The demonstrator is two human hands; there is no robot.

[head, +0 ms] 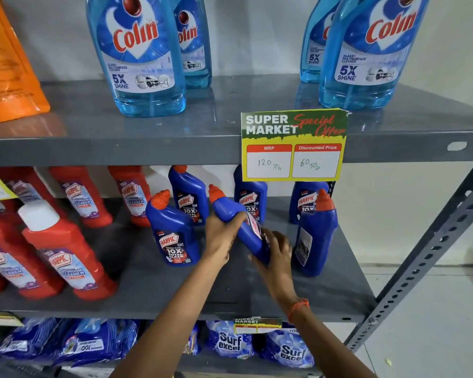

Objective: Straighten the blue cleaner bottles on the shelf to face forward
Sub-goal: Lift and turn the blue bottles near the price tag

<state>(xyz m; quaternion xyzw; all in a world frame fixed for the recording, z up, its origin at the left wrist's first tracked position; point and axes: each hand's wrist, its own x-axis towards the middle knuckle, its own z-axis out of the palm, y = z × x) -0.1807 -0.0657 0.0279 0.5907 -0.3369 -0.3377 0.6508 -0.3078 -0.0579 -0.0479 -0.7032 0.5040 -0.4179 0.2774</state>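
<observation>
Left hand (221,236): I see it wrapped around the tilted blue bottle (236,225) near the neck.
Right hand (277,252): I see it cupping that bottle's base from below.

**Two bare hands gripping one tilted bottle**

Both bare forearms reach up and forward from the bottom of the view, converging toward the centre. The left hand (221,236) is wrapped around the upper body of a dark blue plastic bottle with an orange-red cap (239,225), thumb and fingers curled over it. The right hand (277,252) cups the bottle's lower end from the right, fingers bent around the base. A thin orange thread band (298,307) circles the right wrist. Both arms are bare to the edge of view
</observation>
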